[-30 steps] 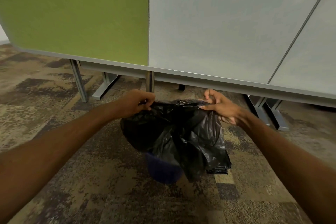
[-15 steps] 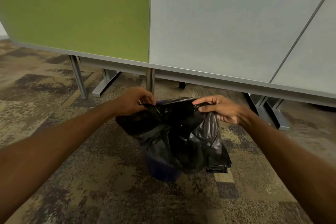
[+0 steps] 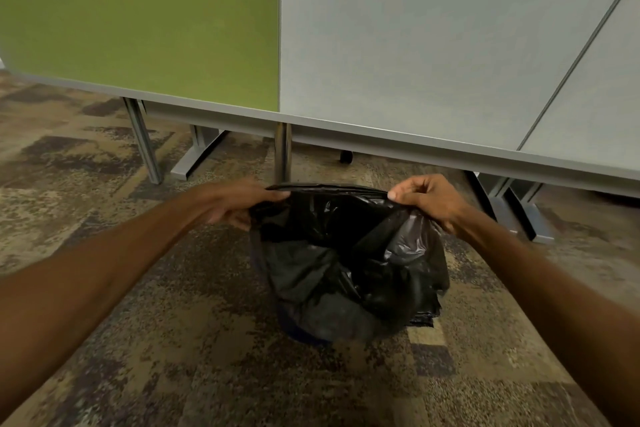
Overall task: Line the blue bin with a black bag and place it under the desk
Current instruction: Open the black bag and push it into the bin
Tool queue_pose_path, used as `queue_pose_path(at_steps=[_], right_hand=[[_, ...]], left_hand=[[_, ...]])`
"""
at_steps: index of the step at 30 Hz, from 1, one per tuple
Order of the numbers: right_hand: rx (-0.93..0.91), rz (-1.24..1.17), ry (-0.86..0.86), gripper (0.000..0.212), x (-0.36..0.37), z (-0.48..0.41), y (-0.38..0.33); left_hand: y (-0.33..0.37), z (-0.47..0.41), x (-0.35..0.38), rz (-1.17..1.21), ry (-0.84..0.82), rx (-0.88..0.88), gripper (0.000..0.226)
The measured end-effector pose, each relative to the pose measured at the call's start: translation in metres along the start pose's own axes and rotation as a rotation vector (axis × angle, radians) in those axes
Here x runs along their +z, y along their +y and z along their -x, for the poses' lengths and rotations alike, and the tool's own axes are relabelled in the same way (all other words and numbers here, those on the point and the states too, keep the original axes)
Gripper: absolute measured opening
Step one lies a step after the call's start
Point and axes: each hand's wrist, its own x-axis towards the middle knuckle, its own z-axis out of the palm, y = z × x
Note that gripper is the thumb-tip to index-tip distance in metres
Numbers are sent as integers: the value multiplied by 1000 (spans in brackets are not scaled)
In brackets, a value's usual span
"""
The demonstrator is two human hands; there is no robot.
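A black bag hangs open-mouthed in the middle of the view, drooping over the blue bin. Only a dark blue sliver of the bin shows at the bag's lower left; the rest is hidden. My left hand grips the bag's rim on the left. On the right side of the rim, my right hand pinches the plastic. The rim is stretched taut between both hands. The bin stands on the carpet just in front of the desk, whose grey edge runs across the view.
Green and grey partition panels rise behind the desk edge. Metal legs and flat feet stand under the desk at left, another foot at right, a post behind the bag. Patterned carpet covers the floor.
My hands have pulled apart, spreading the bag's mouth open and wide. The bag has dropped lower over the bin, hiding more of the blue.
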Motion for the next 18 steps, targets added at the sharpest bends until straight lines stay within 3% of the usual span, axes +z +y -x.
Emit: queue_pose_path(at_steps=[3, 7, 12, 15, 18], right_hand=[[-95, 330, 76, 16, 2, -3, 8], [-187, 604, 80, 23, -1, -1, 15], [-425, 726, -195, 37, 5, 3, 18], [-357, 659, -252, 36, 12, 0, 16], [-197, 399, -161, 37, 16, 0, 14]], left_hand=[[-6, 1, -3, 262, -141, 161, 27], [-12, -14, -11, 419, -109, 255, 40], [-16, -25, -14, 44, 181, 289, 24], [-24, -30, -14, -208, 448, 471, 36], [-31, -30, -18, -275, 424, 651, 42]])
